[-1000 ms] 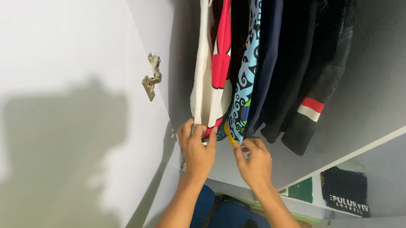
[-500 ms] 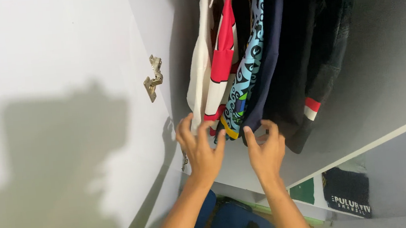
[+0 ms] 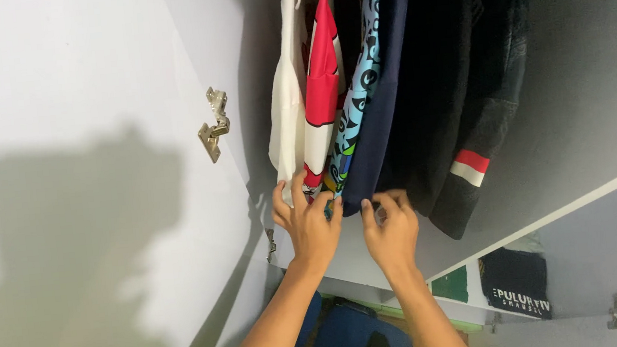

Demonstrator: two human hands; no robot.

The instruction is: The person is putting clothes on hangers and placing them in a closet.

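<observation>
Our left hand point(image 3: 306, 223) spreads open against the patterned shirt point(image 3: 352, 116); our right hand point(image 3: 389, 226) pinches the navy garment's point(image 3: 385, 106) hem, parting them.

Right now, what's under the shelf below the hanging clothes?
Under the white shelf sits a folded dark garment with pale print and something green beside it. Blue fabric lies lower down. The arms and shelf edge cover the rest, so more cannot be seen.

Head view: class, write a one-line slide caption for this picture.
Two bare hands, left hand and right hand, reach the hems of hanging clothes inside a white wardrobe.
</observation>
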